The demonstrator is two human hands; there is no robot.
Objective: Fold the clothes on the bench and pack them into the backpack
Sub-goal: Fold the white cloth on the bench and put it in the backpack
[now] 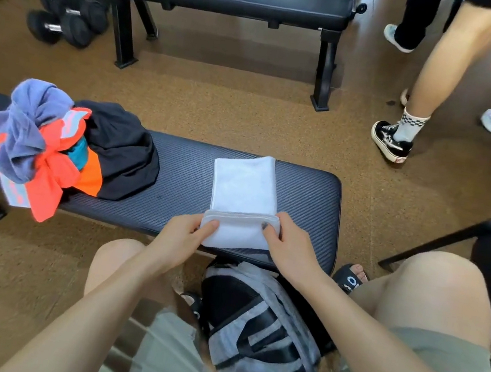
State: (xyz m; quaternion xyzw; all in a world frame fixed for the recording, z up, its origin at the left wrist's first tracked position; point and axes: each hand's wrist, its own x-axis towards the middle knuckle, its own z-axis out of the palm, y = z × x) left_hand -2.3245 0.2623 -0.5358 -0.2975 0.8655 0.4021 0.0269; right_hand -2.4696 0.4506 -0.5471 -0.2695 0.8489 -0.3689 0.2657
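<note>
- White cloth (243,185): centre of frame, on my bench (306,195), lying flat as a long strip with its near end turned over into a fold. I judge it light, soft and limp; it will sag unless held at both corners.
- Left hand (189,234): fingers curled, pinching the fold's left corner.
- Right hand (288,243): pinching the right corner, thumb on top.
- Hold point: I would keep to these two corners of the folded edge.
- Pile (61,149): left of frame, unfolded blue, orange and black garments on the same bench.
- Backpack (260,331): lower centre, on the floor between my knees; whether it is unzipped I cannot tell.
- Dumbbells (69,14): upper left, on the floor.
</note>
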